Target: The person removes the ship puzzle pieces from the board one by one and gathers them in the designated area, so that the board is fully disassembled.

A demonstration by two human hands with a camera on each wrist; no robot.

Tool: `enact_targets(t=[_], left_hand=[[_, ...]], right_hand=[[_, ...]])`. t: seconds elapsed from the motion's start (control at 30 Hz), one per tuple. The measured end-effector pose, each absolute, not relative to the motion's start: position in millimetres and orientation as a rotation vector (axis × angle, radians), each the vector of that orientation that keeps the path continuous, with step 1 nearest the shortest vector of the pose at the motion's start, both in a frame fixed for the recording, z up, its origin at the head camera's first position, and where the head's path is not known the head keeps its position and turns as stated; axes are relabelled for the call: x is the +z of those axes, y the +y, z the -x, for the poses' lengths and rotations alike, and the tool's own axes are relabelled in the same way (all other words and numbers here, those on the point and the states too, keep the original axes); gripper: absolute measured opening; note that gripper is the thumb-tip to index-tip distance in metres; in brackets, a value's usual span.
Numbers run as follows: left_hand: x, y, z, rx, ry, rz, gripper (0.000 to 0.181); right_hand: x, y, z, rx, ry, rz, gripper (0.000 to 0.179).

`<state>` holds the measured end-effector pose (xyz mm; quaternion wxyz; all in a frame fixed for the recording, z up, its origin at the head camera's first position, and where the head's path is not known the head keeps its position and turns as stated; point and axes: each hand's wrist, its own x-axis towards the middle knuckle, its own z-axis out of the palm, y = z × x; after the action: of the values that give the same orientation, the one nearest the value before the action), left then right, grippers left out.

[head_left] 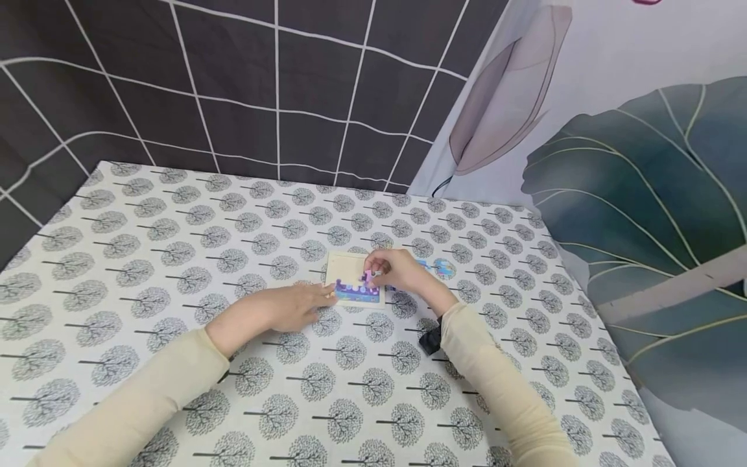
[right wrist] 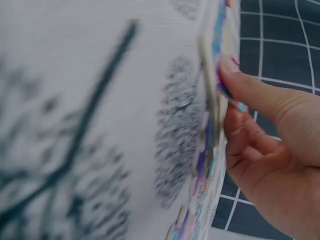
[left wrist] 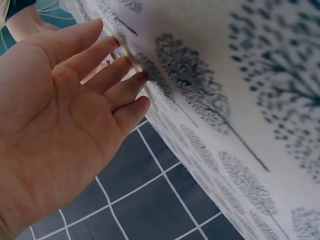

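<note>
Piece (head_left: 369,279) — pink-purple, small — is over the right part of the board (head_left: 343,263), at the upper edge of the laid pieces (head_left: 356,295). Can't tell if it touches them. Right hand (head_left: 398,269) has it: grip pinching the piece between thumb and fingers, seen edge-on in the right wrist view.

Laid pieces fill the lower part of the board, purple over blue; upper part is bare, pale wood colour. Left hand (head_left: 294,307): grip not closed on anything, fingers extended, tips at the board's left edge. Palm shows in the left wrist view.

Loose pieces (head_left: 445,268) lie on the table just right of the board, partly hidden by the right hand. Table (head_left: 344,415) has a white cloth with grey tree print. Black device (head_left: 430,340) at the right wrist, pale sleeves (head_left: 146,383) on both arms. Beyond the table — dark curtain (head_left: 233,71) with white grid, leaf-print hanging (head_left: 648,188) at right.
</note>
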<state>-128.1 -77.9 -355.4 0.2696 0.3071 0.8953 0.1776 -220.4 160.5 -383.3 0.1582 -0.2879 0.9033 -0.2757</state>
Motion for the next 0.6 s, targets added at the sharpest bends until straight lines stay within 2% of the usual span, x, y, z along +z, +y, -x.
enact_targets(t=[0.3,0.47,0.6], left_hand=[[-355.6,-75.4,130.4,0.512,2.415,-0.804,0.047],[-357.3,-76.4,130.0,0.484,2.427,-0.819,0.046],[-356.1,-75.3,130.7,0.441,2.443,-0.834,0.045]], right_hand=[[-386.6,169.7,213.9,-0.849,2.585,0.977,0.026],[-387.9,173.1,214.8,-0.796,2.561,0.986,0.033],[-389.6,173.1,215.9,-0.887,2.516,0.904,0.031]])
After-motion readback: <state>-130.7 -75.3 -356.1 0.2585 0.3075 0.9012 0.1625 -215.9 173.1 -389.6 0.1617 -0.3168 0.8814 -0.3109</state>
